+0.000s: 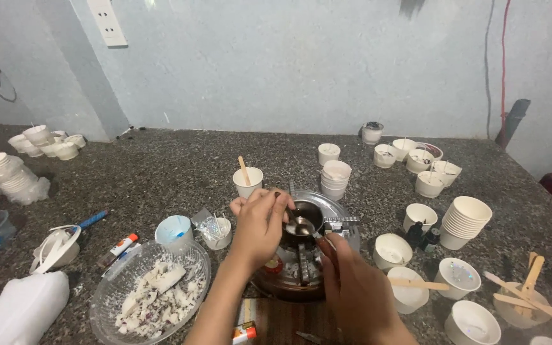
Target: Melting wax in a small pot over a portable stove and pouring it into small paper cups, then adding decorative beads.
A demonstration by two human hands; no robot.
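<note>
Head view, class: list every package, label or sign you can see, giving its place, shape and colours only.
Glue stick: lying left of the clear bowl; labelled white tube, orange cap.
Small carton: bottom edge, between the hands; white and orange.
White plastic bag: bottom left corner.

speckled granite-look counter, polished, dull sheen. white paper cups matt, stacked ones too. flat wood sticks pale, unfinished. small metal spoon shiny, held over a glossy dark metal pot on a steel-topped burner with reddish shiny base. clear glossy bowl, glass or plastic, holds chalky white wax-like chunks. wall painted pale blue, matt, slightly rough.
</note>
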